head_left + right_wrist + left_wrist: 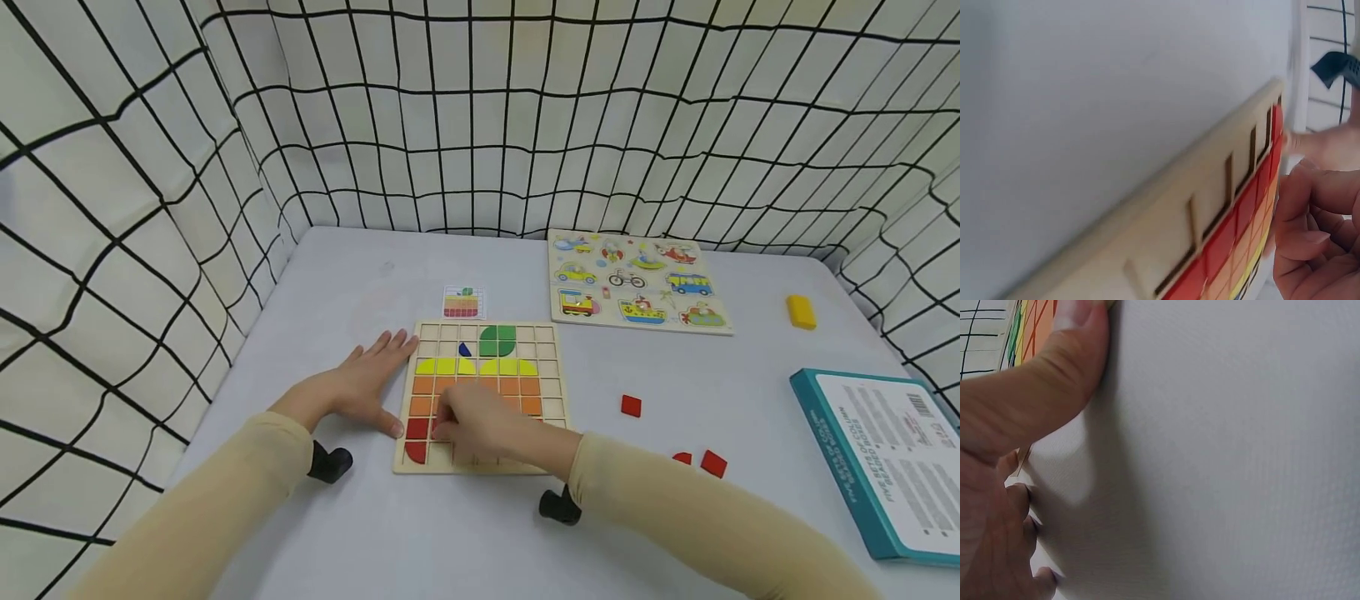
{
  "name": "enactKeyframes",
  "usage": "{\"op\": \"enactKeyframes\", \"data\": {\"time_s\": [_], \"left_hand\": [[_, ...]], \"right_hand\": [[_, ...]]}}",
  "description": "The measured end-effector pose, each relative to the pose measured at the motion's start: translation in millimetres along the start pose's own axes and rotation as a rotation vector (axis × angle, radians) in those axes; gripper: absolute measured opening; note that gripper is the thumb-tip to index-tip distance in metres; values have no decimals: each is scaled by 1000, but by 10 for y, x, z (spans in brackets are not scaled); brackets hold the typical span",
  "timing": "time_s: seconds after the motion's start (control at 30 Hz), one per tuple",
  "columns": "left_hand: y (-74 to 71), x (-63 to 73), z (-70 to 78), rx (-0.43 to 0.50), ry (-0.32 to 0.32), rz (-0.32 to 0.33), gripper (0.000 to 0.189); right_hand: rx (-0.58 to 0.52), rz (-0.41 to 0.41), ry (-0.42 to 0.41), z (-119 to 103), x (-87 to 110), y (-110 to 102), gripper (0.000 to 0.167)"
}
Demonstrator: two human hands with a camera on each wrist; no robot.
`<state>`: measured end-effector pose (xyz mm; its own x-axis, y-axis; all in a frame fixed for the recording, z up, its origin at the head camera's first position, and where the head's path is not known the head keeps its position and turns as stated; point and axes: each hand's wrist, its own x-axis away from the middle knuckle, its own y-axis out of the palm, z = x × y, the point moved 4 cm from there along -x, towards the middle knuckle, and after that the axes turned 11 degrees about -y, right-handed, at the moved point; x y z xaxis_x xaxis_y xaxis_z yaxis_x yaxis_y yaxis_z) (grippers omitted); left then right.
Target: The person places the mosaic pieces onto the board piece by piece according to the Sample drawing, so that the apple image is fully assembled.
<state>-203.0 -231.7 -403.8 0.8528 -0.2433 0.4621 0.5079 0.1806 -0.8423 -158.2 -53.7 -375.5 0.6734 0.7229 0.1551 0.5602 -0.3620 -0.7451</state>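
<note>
A wooden grid board [555,408] lies on the table, filled with rows of red, orange and yellow tiles, plus green quarter-round tiles [497,340] and a dark blue one [464,349]. My left hand [363,387] rests spread at the board's left side, its thumb [1063,375] touching the edge. Over the red and orange rows is my right hand [476,417], its fingers [1300,206] curled close to the tiles. Whether a tile is between its fingertips is hidden. In the bottom row, a red rounded tile [416,452] occupies the left corner.
Loose red tiles [631,406] lie right of the board. Behind it are a small pattern card [464,302] and a vehicle picture puzzle [637,283]. A yellow block [801,312] and a teal-edged box [885,458] are at the right. Black netting [472,125] surrounds the table.
</note>
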Motion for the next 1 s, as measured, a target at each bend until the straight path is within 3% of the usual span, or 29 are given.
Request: {"op": "enactKeyframes", "data": {"time_s": [0.2, 0.53, 0.73, 1.0], "left_hand": [[-22, 1, 16, -3, -11, 5, 134], [-10, -6, 4, 8, -7, -1, 134], [4, -15, -10, 3, -5, -11, 134], [8, -37, 11, -2, -6, -13, 134]], "right_hand": [[51, 88, 69, 412, 233, -373, 11], [168, 132, 232, 1197, 906, -943, 10], [167, 121, 291, 1470, 1251, -1049, 16], [145, 49, 337, 1618, 1403, -1012, 28]]}}
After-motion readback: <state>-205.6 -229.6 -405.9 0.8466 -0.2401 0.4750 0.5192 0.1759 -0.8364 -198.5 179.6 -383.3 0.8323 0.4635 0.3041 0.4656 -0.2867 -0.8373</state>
